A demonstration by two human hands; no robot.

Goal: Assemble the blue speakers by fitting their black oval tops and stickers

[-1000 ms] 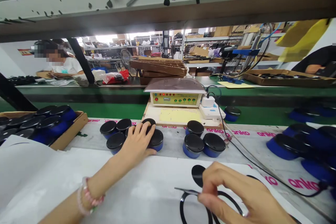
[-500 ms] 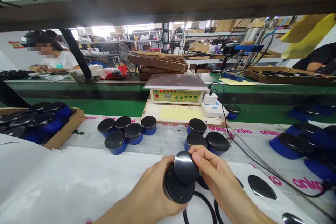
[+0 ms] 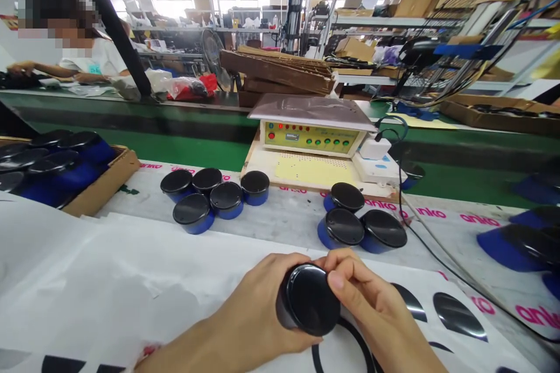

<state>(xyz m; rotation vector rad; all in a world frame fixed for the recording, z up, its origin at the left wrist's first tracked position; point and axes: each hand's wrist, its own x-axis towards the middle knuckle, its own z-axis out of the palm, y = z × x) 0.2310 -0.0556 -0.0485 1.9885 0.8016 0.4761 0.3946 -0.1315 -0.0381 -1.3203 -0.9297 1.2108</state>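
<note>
My left hand (image 3: 258, 306) is wrapped around a dark round cap (image 3: 284, 306), its top face turned up toward me. A thin glossy black disc (image 3: 312, 300) lies over that face, almost lined up with the rim. Thumb and fingers of my right hand (image 3: 374, 303) pinch at the disc's right edge; whether they also touch the cap I cannot tell. Below my hands, a white sheet (image 3: 227, 259) carries more black discs (image 3: 459, 316) and a black ring outline (image 3: 356, 338), partly hidden by my right hand.
Black-topped blue caps stand in a left cluster (image 3: 192, 213) and a right cluster (image 3: 343, 228), with others in a cardboard box (image 3: 102, 183). Behind sits a control unit (image 3: 310, 137) with a cable (image 3: 420, 239) running right. A person (image 3: 94, 58) works at far left.
The disc has come down from a tilted position over the cap onto its top face, covering it. My right fingers stay at its edge. The camera view has tipped downward.
</note>
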